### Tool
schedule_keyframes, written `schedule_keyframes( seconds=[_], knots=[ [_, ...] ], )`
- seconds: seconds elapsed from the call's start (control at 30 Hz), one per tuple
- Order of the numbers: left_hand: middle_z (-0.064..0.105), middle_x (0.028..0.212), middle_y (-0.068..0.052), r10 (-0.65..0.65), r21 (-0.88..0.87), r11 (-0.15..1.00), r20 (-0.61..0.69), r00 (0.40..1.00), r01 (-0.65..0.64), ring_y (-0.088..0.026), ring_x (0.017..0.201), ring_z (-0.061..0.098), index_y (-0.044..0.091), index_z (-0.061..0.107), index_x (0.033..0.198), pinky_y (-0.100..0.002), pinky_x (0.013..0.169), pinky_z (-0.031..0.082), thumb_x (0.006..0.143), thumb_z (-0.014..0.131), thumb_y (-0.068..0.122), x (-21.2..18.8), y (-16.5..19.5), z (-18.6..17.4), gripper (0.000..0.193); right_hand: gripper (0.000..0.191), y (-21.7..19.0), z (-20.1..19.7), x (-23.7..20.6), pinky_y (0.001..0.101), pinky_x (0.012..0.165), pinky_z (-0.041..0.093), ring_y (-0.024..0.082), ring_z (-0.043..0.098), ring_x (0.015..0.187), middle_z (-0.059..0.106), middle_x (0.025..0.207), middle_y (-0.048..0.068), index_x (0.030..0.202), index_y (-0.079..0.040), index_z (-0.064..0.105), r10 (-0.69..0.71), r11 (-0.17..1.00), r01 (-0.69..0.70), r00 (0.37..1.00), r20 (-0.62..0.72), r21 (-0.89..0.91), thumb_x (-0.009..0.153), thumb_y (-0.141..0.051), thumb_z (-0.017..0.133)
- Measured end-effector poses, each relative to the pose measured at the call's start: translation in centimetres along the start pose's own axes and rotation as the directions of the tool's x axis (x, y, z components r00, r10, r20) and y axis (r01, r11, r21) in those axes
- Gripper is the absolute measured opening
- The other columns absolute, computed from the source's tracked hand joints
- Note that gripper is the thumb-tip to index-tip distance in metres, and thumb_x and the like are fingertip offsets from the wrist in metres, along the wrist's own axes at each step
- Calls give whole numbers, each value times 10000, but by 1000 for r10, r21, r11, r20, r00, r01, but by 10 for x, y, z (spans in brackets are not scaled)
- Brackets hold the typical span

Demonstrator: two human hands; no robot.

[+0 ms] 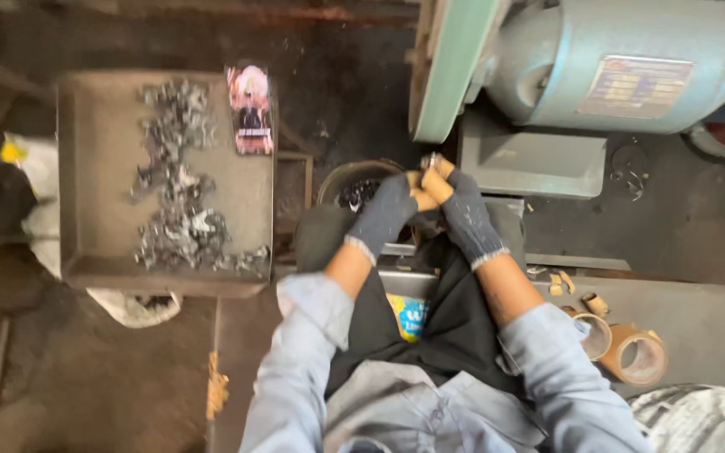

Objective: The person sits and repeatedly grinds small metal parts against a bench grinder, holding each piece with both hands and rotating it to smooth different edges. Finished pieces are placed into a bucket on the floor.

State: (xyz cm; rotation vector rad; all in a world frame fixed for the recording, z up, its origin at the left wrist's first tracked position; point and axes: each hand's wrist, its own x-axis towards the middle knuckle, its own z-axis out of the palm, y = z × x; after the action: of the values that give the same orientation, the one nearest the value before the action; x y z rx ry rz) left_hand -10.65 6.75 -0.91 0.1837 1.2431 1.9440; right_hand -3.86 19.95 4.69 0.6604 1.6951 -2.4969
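Both my hands wear dark grey knit gloves with taped orange-tan fingertips. My left hand (386, 210) and my right hand (461, 205) meet in front of me and pinch a small shiny metal part (431, 159) between their fingertips. The part is held close to the edge of a green grinding machine (451, 71). Right under my left hand sits a dark round bowl (354, 180) with small dark pieces inside. A dark apron covers my lap.
A grey metal tray (94, 168) at the left holds a strip of several shiny metal parts (179, 189) and a small printed card (250, 109). A blue-grey motor housing (623, 63) stands at the upper right. Brown tape rolls (631, 352) lie at the right.
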Motion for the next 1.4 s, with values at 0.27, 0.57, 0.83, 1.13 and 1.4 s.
schedule_keyframes(
  seconds=[0.27,0.57,0.83,1.13,1.4],
  knots=[
    [676,871,-77,213,620,777,-97,972,-108,-152,800,627,-1,701,988,-306,737,509,954,599,202,6,9,-24,230,334,24,-1,45,359,523,352,231,511,652,582,869,133,1055,43,618,120,991,-125,989,-83,-54,1150,-271,679],
    [637,801,20,50,28,998,84,995,-53,-97,777,557,30,665,865,-287,699,472,1006,710,369,10,12,1,370,182,23,-37,31,318,786,573,151,690,859,710,956,39,1058,-42,663,31,921,13,994,-107,389,952,-189,650],
    [737,943,3,231,-68,968,-117,966,-240,-78,859,651,0,744,1104,-279,761,524,989,687,366,18,5,27,388,197,23,-28,61,238,525,449,134,646,676,706,886,57,1064,-74,654,57,955,11,974,-219,295,996,-257,676],
    [726,862,-146,513,980,140,-194,836,142,-310,770,692,50,703,1115,-443,662,526,955,650,262,-141,66,-99,271,326,2,17,-40,295,969,508,131,590,1069,668,1188,49,1296,8,657,-334,854,308,943,14,-420,1153,-286,664],
    [689,857,-237,607,933,89,-328,724,348,-419,792,678,67,687,1203,-520,675,504,958,593,108,-235,51,-194,266,409,5,75,-73,296,990,471,141,648,1124,726,1203,100,1262,1,684,29,599,191,965,260,-778,958,-274,678]
  ],
)
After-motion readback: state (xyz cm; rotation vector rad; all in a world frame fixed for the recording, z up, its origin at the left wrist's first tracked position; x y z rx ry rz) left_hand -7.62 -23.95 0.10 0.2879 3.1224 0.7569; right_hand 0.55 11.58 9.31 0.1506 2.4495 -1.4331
